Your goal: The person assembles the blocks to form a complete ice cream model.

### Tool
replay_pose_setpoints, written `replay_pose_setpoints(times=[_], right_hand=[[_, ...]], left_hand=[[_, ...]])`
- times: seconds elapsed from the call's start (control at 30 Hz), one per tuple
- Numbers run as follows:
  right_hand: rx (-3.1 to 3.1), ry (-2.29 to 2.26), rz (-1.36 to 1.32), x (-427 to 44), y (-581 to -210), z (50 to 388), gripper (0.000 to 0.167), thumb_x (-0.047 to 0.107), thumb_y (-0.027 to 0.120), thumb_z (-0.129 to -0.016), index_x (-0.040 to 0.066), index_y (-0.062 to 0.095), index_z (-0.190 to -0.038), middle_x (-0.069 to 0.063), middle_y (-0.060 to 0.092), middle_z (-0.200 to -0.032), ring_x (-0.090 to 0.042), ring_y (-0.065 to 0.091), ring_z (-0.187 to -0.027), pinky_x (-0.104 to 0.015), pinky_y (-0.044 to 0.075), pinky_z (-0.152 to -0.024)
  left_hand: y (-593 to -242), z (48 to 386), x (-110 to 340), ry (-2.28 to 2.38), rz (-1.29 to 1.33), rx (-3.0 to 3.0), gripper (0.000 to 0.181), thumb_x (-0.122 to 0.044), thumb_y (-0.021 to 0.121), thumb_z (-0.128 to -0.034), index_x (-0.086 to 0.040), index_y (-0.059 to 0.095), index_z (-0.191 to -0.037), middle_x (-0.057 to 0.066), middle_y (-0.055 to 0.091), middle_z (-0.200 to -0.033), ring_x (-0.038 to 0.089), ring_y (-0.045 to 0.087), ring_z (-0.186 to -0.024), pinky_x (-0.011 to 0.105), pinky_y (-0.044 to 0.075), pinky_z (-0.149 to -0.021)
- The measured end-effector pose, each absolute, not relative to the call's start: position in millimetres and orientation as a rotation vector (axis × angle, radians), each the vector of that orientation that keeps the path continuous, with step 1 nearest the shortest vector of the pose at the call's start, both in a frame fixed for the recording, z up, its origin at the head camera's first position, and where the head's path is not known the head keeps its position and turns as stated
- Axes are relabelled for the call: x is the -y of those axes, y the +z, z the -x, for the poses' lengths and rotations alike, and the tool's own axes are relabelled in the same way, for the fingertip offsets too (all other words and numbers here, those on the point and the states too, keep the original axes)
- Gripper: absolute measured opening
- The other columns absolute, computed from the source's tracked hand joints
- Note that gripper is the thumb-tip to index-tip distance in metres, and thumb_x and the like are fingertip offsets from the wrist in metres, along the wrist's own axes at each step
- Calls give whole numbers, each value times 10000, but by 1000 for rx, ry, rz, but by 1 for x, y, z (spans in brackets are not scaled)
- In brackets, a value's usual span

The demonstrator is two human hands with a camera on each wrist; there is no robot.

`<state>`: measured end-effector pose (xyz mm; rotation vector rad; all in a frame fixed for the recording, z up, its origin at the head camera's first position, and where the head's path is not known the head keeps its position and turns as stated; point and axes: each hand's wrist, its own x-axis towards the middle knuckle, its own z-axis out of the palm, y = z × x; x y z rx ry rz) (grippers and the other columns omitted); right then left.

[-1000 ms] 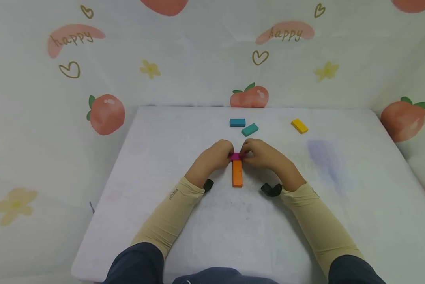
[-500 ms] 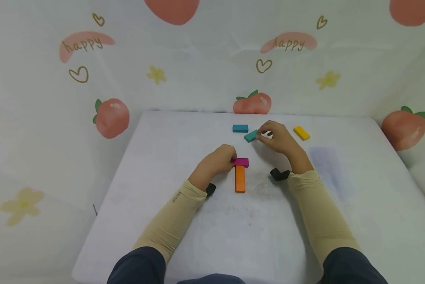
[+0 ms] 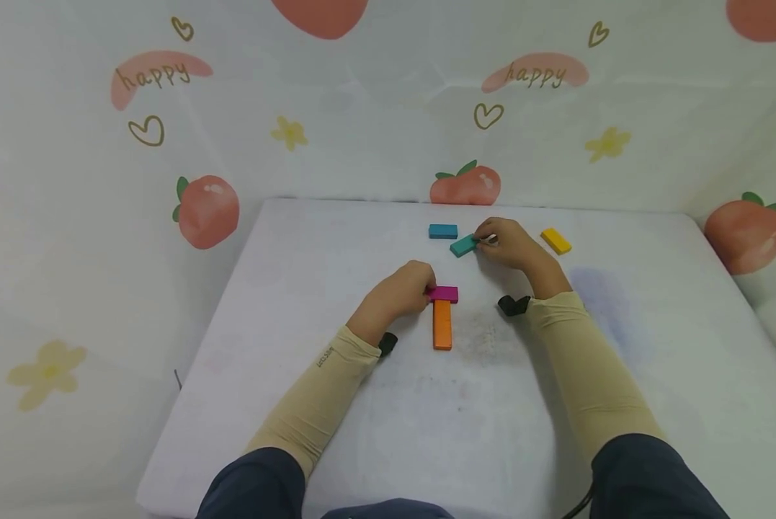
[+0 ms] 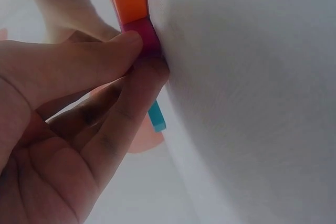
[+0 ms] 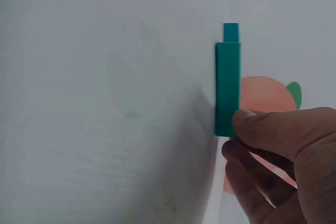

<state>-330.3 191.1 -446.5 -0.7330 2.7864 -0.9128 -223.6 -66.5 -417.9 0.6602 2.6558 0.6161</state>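
Head view shows a white table [image 3: 388, 432] with a purplish stain [image 3: 598, 295] before a pale backdrop [image 3: 375, 144] (printed with peaches [image 3: 465, 187]), the left hand [image 3: 399, 292] pinching the magenta block [image 3: 446, 294] at the orange block's [image 3: 442, 326] far end, the right hand [image 3: 511, 249] pinching the teal block [image 3: 463, 246] near the blue block [image 3: 442, 231], perhaps touching the tabletop.
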Motion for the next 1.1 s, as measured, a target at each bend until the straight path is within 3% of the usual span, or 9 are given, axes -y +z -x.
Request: replay_pose_setpoints(times=[0.23,1.1], right_hand=[[-2826,-821,768,-186,-447,330,245,-10,638,-1003,-112,744,-1200,-277,685,-1329,-438,648,-1211,-568,536,-1060],[-2780,-823,628,-179,-442,323,180,33,715,-999,-62,785,-1134,-232,735,-1233,-405,663,-1188,-547,521,-1092]], left_hand=[[-419,225,67,621,-663,-2650,213,-22,690,-991,34,766,-1181,135,759,-1128,236,636,-984,360,580,-968],[-416,224,68,650,-609,-2607,270,-61,696,-1005,28,733,-1257,141,730,-1205,245,637,-1059,379,569,-1035]])
